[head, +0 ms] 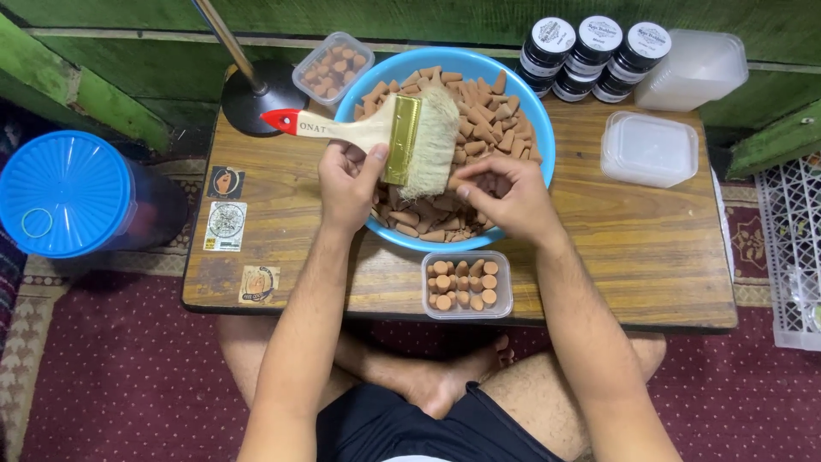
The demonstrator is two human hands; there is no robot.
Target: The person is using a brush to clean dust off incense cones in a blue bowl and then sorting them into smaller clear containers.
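My left hand (346,181) grips a wide paintbrush (376,130) with a pale wooden handle, red tip, brass band and cream bristles, held across a blue bowl (539,128). The bowl is heaped with brown clay-coloured cones (483,111). My right hand (500,198) hovers over the bowl's near side and pinches one brown cone at its fingertips, right by the bristles. In front of the bowl, a small clear box (467,285) holds several cones standing upright in rows.
A second clear box of cones (333,67) sits at the back left beside a black lamp base (256,96). Black-lidded jars (594,53), stacked clear boxes (694,70) and a lidded one (648,147) stand right. A blue-lidded tub (64,192) is on the floor left.
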